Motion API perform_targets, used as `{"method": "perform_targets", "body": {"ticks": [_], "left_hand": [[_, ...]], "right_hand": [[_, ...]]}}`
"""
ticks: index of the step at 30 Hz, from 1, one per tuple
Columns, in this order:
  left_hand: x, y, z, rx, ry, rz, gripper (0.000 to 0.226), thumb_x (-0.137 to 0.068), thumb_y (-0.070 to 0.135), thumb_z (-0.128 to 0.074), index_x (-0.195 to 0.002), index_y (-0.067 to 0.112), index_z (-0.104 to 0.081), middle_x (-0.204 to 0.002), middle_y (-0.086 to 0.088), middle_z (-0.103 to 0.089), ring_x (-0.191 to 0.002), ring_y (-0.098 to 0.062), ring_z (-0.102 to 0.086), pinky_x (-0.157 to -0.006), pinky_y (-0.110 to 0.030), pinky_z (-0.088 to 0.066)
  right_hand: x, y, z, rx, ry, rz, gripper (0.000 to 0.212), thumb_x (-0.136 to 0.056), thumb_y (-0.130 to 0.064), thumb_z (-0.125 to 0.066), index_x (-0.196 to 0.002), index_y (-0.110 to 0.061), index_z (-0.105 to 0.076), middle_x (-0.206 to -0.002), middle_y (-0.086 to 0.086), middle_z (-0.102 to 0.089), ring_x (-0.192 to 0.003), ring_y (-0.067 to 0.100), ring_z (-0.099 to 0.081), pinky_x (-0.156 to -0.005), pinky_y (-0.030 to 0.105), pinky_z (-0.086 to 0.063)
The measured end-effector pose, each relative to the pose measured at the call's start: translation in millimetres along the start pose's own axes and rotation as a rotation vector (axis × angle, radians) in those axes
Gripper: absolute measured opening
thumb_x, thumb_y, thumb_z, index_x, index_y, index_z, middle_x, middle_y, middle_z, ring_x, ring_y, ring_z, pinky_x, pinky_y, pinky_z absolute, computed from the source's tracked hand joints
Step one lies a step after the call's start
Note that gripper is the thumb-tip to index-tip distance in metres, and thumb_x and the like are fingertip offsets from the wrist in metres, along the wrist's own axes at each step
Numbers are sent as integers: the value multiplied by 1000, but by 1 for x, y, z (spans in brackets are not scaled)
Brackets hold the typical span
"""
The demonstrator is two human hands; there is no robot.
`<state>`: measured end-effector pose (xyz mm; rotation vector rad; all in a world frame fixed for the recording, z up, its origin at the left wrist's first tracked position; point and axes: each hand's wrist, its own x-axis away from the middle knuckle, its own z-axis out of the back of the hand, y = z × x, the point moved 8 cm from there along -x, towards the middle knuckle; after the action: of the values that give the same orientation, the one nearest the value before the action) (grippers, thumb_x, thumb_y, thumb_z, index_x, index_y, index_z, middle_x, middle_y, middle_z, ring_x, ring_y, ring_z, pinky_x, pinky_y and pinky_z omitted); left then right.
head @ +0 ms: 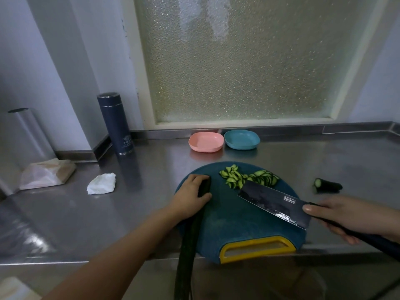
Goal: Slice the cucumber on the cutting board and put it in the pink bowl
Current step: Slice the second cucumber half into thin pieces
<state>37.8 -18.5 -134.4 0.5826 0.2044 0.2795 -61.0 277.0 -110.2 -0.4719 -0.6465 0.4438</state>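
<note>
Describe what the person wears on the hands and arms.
The left hand and the arm behind it are bare: no sleeve, glove, watch or ring shows. The right hand is bare too, with no glove or ring in view; it leaves the frame at the wrist, so any sleeve there is unseen.

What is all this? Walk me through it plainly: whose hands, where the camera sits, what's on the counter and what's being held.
No machine here: a person works with bare hands, and the single picture comes from a camera worn on their head, looking down. The left hand grips a long cucumber lying partly on the round blue cutting board. The right hand holds a cleaver, its blade over the board. Cut slices are heaped at the board's far side. On the steel counter sit an empty pink bowl, a blue bowl, a dark flask, a crumpled tissue and a cucumber end.
</note>
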Motion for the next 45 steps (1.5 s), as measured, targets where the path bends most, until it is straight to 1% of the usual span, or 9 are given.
{"method": "perform_targets", "body": {"ticks": [5, 11, 16, 19, 24, 29, 33, 38, 45], "left_hand": [[1, 0, 0, 13, -61, 9, 57, -90, 28, -57, -140, 21, -34, -137, -2, -32, -127, -16, -37, -110, -28, -30], [-1, -1, -4, -49, -90, 55, 74, -88, 31, -57, -149, 18, -16, -152, -3, -19, -139, -18, -20, -113, -28, -17], [2, 0, 2, 24, -91, 48, 69, -85, 29, -62, -144, 20, -27, -144, -4, -32, -130, -18, -35, -110, -29, -29], [7, 4, 0, -7, -115, 9, 68, -84, 29, -61, -143, 22, -28, -141, -2, -34, -129, -15, -35, -107, -26, -29], [19, 12, -5, 0, -124, -102, 63, -85, 30, -60, -141, 24, -31, -138, 4, -36, -127, -10, -35, -105, -21, -28], [21, 15, -4, 33, -84, -166, 48, -88, 34, -59, -133, 26, -42, -129, 8, -43, -121, -5, -37, -97, -14, -26], [21, 15, -5, 31, -60, -189, 48, -89, 33, -58, -134, 25, -42, -130, 7, -42, -122, -7, -36, -99, -17, -27], [22, 17, -4, 33, -49, -206, 46, -89, 31, -58, -133, 24, -43, -128, 5, -41, -120, -8, -37, -100, -19, -28], [21, 15, -5, 17, -60, -192, 47, -87, 37, -56, -131, 27, -43, -119, 6, -42, -114, -9, -39, -99, -24, -33]], "right_hand": [[10, -23, 7, 7, 71, 101, 51, -80, -53, -52, -71, -3, -53, -45, 6, -48, -36, 18, -48, -39, 26, -40], [-1, -69, -26, 123, 291, 189, 31, -96, -44, -44, -82, -19, -57, -58, 0, -57, -44, 11, -56, -47, 23, -46], [-22, -91, -51, 382, 447, 224, 37, -97, -52, -34, -79, -24, -49, -74, -6, -52, -71, 15, -56, -60, 30, -44], [-30, -96, -54, 427, 442, 232, 36, -99, -50, -32, -77, -25, -44, -75, -6, -49, -69, 16, -53, -56, 29, -38], [-35, -107, -48, 510, 422, 298, 36, -99, -50, -34, -79, -23, -46, -69, -6, -48, -70, 17, -54, -63, 33, -47], [-40, -122, -50, 584, 430, 380, 34, -99, -46, -36, -82, -20, -50, -69, -6, -47, -65, 16, -50, -58, 31, -40], [-41, -124, -51, 590, 408, 411, 34, -99, -45, -37, -83, -20, -53, -74, -4, -53, -69, 16, -55, -61, 31, -44], [-41, -120, -45, 593, 389, 411, 33, -99, -46, -37, -79, -22, -49, -67, -8, -48, -64, 14, -51, -51, 28, -34], [-41, -124, -41, 567, 401, 416, 35, -98, -46, -38, -77, -21, -51, -69, -6, -50, -69, 17, -57, -63, 33, -46]]}}
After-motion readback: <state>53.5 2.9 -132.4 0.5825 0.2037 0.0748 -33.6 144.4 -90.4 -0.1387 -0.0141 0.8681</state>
